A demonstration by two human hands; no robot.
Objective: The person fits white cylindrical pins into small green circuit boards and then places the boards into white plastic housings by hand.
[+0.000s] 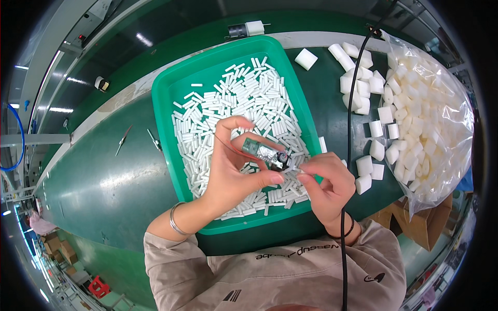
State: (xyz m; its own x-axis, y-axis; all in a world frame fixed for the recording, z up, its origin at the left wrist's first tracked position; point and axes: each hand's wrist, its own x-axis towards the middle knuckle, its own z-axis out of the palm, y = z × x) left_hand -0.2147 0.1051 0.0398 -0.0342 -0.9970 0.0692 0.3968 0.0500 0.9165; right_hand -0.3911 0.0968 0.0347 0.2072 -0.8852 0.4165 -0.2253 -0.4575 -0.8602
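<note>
Between the thumb and fingers of my left hand [223, 173] is a small electronic module [264, 152], with a green circuit board, a silver foil wrap and a black end. Thin reddish wires run from it back across my left palm. At the module's black end, my right hand [329, 181] pinches thumb to forefinger; a tiny pale bit shows at the fingertips, too small to name. Both hands are over a green tray [165, 119] holding many short white sticks [254, 96].
White foam pieces [363, 85] lie right of the tray, beside a clear plastic bag [438, 124] full of more. A black cable [349, 129] hangs down across the view near my right hand. Thin wired parts [123, 140] lie left; a black-and-white cylinder [246, 29] stands beyond the tray.
</note>
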